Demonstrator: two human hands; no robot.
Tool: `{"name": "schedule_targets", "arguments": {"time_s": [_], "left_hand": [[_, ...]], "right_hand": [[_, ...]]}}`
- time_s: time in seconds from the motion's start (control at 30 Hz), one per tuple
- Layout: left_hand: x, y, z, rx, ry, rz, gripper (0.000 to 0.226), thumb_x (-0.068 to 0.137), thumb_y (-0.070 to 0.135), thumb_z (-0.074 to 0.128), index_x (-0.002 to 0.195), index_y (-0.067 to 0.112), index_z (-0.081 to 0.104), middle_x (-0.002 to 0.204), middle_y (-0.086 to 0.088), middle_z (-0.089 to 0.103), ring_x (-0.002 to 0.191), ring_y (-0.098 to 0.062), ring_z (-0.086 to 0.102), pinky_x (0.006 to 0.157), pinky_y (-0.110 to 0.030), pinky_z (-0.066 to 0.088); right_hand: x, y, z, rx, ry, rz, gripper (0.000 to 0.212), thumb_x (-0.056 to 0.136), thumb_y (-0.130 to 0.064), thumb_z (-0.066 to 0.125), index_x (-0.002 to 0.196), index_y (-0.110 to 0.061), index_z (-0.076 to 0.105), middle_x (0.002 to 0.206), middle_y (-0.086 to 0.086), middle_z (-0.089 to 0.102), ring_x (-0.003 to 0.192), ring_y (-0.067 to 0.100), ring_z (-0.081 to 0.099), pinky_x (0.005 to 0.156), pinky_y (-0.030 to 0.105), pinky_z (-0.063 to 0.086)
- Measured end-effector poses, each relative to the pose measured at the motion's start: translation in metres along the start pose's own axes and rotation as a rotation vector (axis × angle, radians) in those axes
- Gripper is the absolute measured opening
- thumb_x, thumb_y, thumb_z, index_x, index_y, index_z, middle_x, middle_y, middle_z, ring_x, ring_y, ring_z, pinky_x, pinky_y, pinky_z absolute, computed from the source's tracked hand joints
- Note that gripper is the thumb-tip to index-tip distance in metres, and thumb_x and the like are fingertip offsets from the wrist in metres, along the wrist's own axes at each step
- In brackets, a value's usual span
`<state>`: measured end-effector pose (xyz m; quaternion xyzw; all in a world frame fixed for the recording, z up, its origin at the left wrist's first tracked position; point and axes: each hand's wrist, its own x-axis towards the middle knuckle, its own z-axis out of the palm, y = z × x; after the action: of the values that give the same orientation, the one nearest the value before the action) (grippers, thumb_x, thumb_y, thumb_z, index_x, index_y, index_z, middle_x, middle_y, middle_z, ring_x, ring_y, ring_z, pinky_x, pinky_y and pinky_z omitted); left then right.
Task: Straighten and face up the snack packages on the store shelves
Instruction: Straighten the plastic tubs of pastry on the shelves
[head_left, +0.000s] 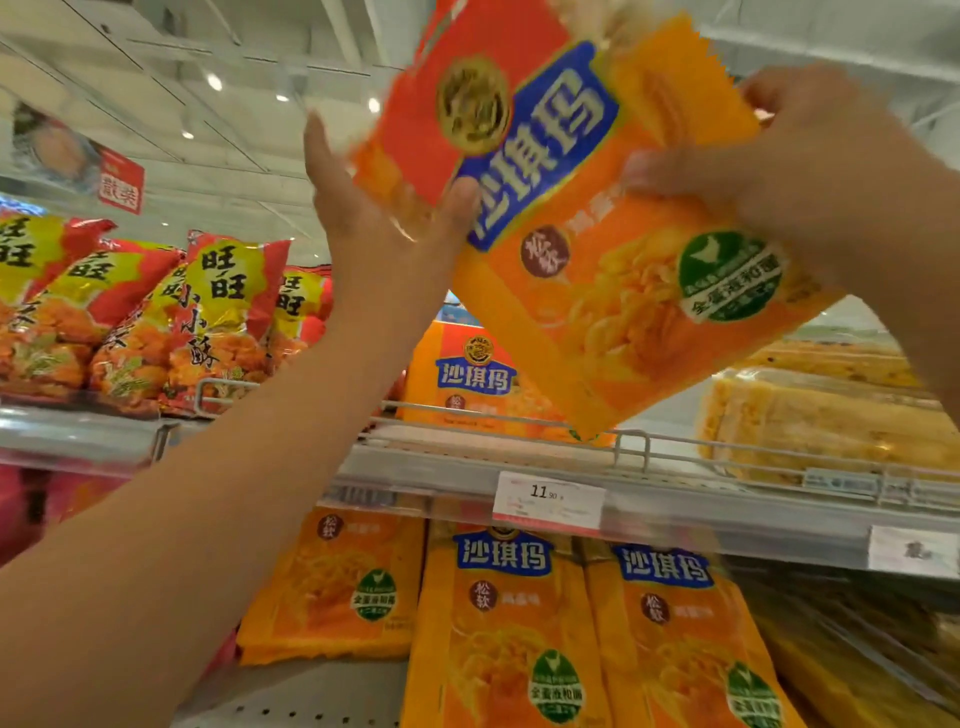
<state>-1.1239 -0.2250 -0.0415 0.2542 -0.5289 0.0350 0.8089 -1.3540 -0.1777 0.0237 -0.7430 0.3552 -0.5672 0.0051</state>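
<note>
Hands hold an orange snack bag (597, 249) tilted above the shelf (675, 499), left hand (379, 208) pinching its left edge, right hand (810, 171) fingers curled round its right edge.

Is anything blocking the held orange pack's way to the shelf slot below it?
Nothing visible blocks it. The pack, gripped by the left hand and right hand, hangs tilted above the wire rail. It must clear that low rail; a matching pack already stands behind it.
</note>
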Motion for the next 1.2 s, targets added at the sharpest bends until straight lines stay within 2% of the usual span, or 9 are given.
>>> {"name": "schedule_targets", "arguments": {"time_s": [0.07, 0.17, 0.33, 0.5, 0.67, 0.77, 0.97, 1.1, 1.2], "left_hand": [[-0.013, 0.012, 0.003, -0.187, 0.027, -0.236, 0.107, 0.075, 0.049, 0.076, 0.151, 0.026, 0.006, 0.151, -0.010, 0.034, 0.132, -0.021, 0.047, 0.105, -0.046, 0.046], [-0.043, 0.016, -0.009, -0.447, -0.193, -0.335, 0.075, 0.080, 0.041, 0.072, 0.143, 0.019, 0.036, 0.129, -0.010, 0.063, 0.112, -0.029, 0.065, 0.089, -0.052, 0.055], [-0.101, -0.004, -0.057, -0.346, -0.268, -0.440, 0.054, 0.075, 0.024, 0.078, 0.124, 0.027, 0.055, 0.108, -0.005, 0.074, 0.091, -0.027, 0.073, 0.066, -0.040, 0.059], [-0.132, -0.022, -0.125, -0.286, -0.358, -0.583, 0.072, 0.064, 0.027, 0.089, 0.126, 0.032, 0.053, 0.107, -0.004, 0.074, 0.090, -0.028, 0.073, 0.063, -0.040, 0.059], [-0.158, -0.036, -0.196, -0.176, -0.396, -0.703, 0.081, 0.058, 0.041, 0.089, 0.129, 0.043, 0.050, 0.107, 0.005, 0.074, 0.091, -0.020, 0.073, 0.061, -0.033, 0.058], [-0.168, -0.043, -0.230, -0.082, -0.363, -0.777, 0.096, 0.048, 0.056, 0.089, 0.132, 0.046, 0.044, 0.108, 0.009, 0.073, 0.094, -0.019, 0.073, 0.066, -0.042, 0.060], [-0.226, -0.054, -0.278, 0.008, -0.377, -0.869, 0.096, 0.043, 0.073, 0.084, 0.126, 0.059, 0.037, 0.116, 0.014, 0.069, 0.094, -0.013, 0.072, 0.071, -0.042, 0.060], [-0.264, -0.062, -0.295, 0.033, -0.381, -0.938, 0.100, 0.038, 0.069, 0.088, 0.125, 0.053, 0.043, 0.113, 0.018, 0.069, 0.092, -0.011, 0.072, 0.063, -0.029, 0.060], [-0.279, -0.072, -0.292, 0.052, -0.377, -0.973, 0.096, 0.038, 0.062, 0.090, 0.124, 0.048, 0.050, 0.111, 0.012, 0.070, 0.091, -0.014, 0.073, 0.064, -0.029, 0.059]], "right_hand": [[-0.016, 0.001, -0.002, 0.237, -0.047, 0.091, 0.070, 0.040, -0.058, 0.087, 0.100, -0.027, 0.068, 0.081, -0.006, 0.076, 0.064, 0.020, 0.074, 0.047, 0.035, 0.057], [-0.050, 0.018, 0.004, 0.465, -0.107, 0.217, 0.073, 0.045, -0.047, 0.093, 0.108, -0.020, 0.069, 0.090, 0.006, 0.077, 0.075, 0.032, 0.074, 0.063, 0.053, 0.059], [-0.123, 0.058, 0.062, 0.670, -0.144, 0.436, 0.074, 0.047, -0.042, 0.092, 0.113, -0.024, 0.064, 0.093, 0.007, 0.077, 0.076, 0.031, 0.074, 0.065, 0.051, 0.058], [-0.198, 0.062, 0.124, 0.857, -0.183, 0.604, 0.062, 0.050, -0.041, 0.094, 0.106, -0.034, 0.067, 0.102, 0.009, 0.075, 0.087, 0.034, 0.073, 0.072, 0.055, 0.058], [-0.256, 0.041, 0.178, 0.813, -0.128, 0.746, 0.071, 0.039, -0.048, 0.094, 0.103, -0.037, 0.067, 0.096, 0.007, 0.076, 0.083, 0.033, 0.074, 0.074, 0.053, 0.058], [-0.280, 0.023, 0.207, 0.801, -0.091, 0.784, 0.063, 0.041, -0.041, 0.095, 0.098, -0.035, 0.070, 0.092, 0.005, 0.077, 0.080, 0.030, 0.074, 0.069, 0.049, 0.060], [-0.306, 0.010, 0.239, 0.824, -0.001, 0.892, 0.055, 0.046, -0.040, 0.090, 0.096, -0.037, 0.067, 0.096, 0.005, 0.076, 0.083, 0.031, 0.074, 0.077, 0.053, 0.058], [-0.330, 0.021, 0.246, 0.840, -0.021, 1.003, 0.062, 0.047, -0.036, 0.091, 0.103, -0.031, 0.066, 0.093, 0.006, 0.077, 0.081, 0.030, 0.074, 0.063, 0.045, 0.061], [-0.346, 0.034, 0.252, 0.791, -0.029, 1.060, 0.063, 0.046, -0.038, 0.089, 0.104, -0.025, 0.066, 0.088, 0.004, 0.077, 0.077, 0.027, 0.075, 0.060, 0.039, 0.061]]}}
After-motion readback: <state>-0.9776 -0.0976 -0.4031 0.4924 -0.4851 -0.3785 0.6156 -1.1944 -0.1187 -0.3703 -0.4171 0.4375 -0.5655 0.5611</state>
